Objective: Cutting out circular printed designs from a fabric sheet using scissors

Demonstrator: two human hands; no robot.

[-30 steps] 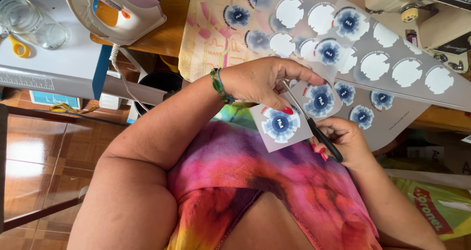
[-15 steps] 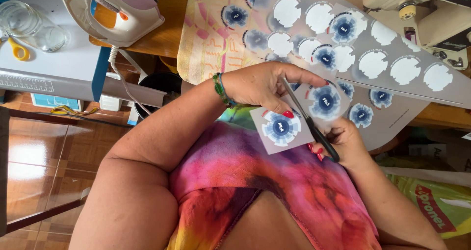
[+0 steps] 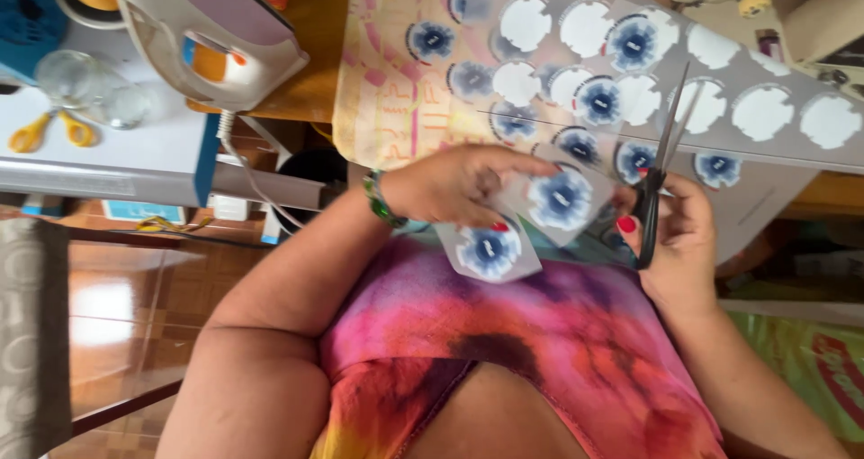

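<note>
My left hand point(image 3: 450, 189), with a green bracelet at the wrist, pinches a small strip of paper point(image 3: 490, 252) printed with two round blue flower pictures. My right hand point(image 3: 684, 234) grips black-handled scissors point(image 3: 661, 153). The blades point up and slightly apart, just right of the strip and clear of it. Behind both hands lies a large grey sheet point(image 3: 765, 108) with several round holes cut out and several blue flower circles still on it.
A clothes iron point(image 3: 211, 36) stands at upper left on a wooden surface. On a white shelf lie yellow-handled scissors point(image 3: 45, 130) and a glass jar point(image 3: 81, 81). A patterned cloth point(image 3: 387, 90) lies under the sheet. A sewing machine point(image 3: 810, 9) sits at upper right.
The scissors have come off the strip and swung to the right, blades now pointing up. My left hand still holds the flower strip in about the same place.
</note>
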